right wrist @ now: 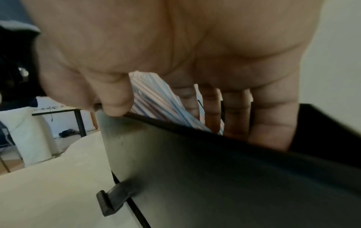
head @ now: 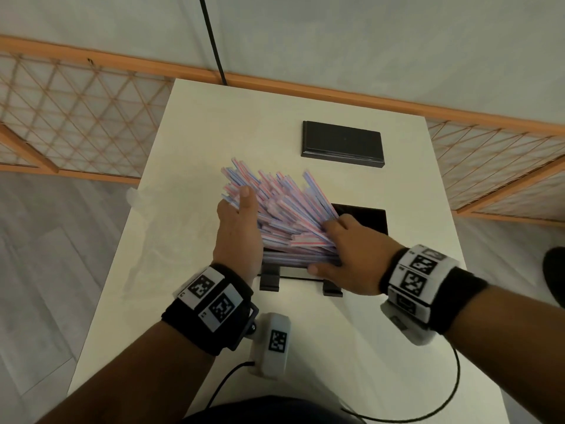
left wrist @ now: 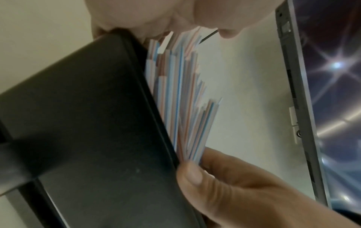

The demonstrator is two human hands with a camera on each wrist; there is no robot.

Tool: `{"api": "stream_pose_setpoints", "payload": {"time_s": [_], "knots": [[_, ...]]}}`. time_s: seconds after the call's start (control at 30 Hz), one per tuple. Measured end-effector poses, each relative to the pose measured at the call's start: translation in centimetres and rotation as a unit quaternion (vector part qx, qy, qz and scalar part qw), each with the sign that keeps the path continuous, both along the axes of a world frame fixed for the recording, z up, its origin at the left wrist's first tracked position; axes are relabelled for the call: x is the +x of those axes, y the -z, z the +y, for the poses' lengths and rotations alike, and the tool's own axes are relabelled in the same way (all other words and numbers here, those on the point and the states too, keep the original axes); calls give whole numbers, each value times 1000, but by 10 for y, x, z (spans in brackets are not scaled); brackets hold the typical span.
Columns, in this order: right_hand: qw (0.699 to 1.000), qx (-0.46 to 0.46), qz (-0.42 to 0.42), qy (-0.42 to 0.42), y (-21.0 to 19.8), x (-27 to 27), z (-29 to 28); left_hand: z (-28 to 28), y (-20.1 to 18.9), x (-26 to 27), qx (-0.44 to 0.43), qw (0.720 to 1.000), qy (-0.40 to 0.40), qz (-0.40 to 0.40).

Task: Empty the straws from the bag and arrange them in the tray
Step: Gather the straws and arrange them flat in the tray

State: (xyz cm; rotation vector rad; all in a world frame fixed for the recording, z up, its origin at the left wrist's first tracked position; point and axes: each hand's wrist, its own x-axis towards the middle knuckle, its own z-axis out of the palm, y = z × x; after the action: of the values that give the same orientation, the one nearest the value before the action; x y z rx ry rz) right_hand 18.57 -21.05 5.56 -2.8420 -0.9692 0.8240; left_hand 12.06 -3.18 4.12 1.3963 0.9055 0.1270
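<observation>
A thick bunch of red-and-blue striped straws (head: 275, 209) stands fanned out in a black tray (head: 367, 220) on the white table, leaning back and to the left. My left hand (head: 238, 228) lies flat against the bunch's left side, fingers straight. My right hand (head: 345, 258) holds the bunch at the right, thumb at the tray's near rim and fingers curled over the straws. In the right wrist view the fingers reach inside the tray (right wrist: 215, 169) behind the straws (right wrist: 156, 100). The left wrist view shows the straws (left wrist: 181, 100) beside the tray wall (left wrist: 87, 123).
A flat black lid (head: 342, 143) lies at the back of the table (head: 214, 133). A faint clear plastic shape (head: 134, 195) sits at the table's left edge. A black cable (head: 214, 41) hangs down behind the table. Wooden lattice panels line the floor on both sides.
</observation>
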Motion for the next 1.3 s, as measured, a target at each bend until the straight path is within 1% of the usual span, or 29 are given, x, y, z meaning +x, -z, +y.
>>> {"api": "stream_pose_setpoints", "payload": {"time_s": [0.07, 0.13, 0.23, 0.33, 0.4, 0.53, 0.57, 0.67, 0.73, 0.8, 0.87, 0.93, 0.97, 1.1, 1.23, 1.3], "knots": [[1000, 0, 4, -7, 4, -3, 10, -2, -3, -3, 1, 1000, 14, -19], [1000, 14, 1, -17, 6, -5, 18, -1, 1, -5, 19, 999, 30, -22], [1000, 0, -14, -26, 6, -5, 28, 3, 6, -6, 82, 996, 37, -11], [999, -3, -48, -20, 3, -4, 36, 11, 11, -7, 144, 989, 39, -17], [998, 22, -54, -6, 0, -4, 41, 15, 11, -7, 170, 984, 54, -3], [994, 106, -2, 10, -13, -1, 40, 21, 10, -6, 206, 974, 92, 6], [992, 128, 0, 9, -17, 0, 37, 21, 9, -7, 207, 974, 97, 4], [986, 162, -26, 32, -25, 5, 19, 21, 11, -7, 197, 975, 104, 3], [990, 129, -39, 42, -23, 10, 3, 22, 16, -7, 184, 979, 87, -12], [997, 65, -28, 40, -16, 14, -9, 20, 22, -7, 166, 982, 76, -47], [999, 26, -5, 41, -7, 13, -14, 16, 28, -7, 105, 991, 70, -51], [999, 11, 8, 37, 2, 10, -12, 10, 27, -6, 35, 996, 71, -51], [999, 1, 11, 36, 6, 9, -9, 7, 25, -6, 27, 995, 77, -49], [999, -30, -2, 21, 10, 6, 4, 5, 19, -6, 75, 989, 122, -44], [998, -46, -47, -21, 10, -1, 11, 17, 22, -7, 229, 963, 141, -30], [997, -56, -58, -17, 12, -4, 14, 20, 21, -8, 263, 955, 136, -7]]}}
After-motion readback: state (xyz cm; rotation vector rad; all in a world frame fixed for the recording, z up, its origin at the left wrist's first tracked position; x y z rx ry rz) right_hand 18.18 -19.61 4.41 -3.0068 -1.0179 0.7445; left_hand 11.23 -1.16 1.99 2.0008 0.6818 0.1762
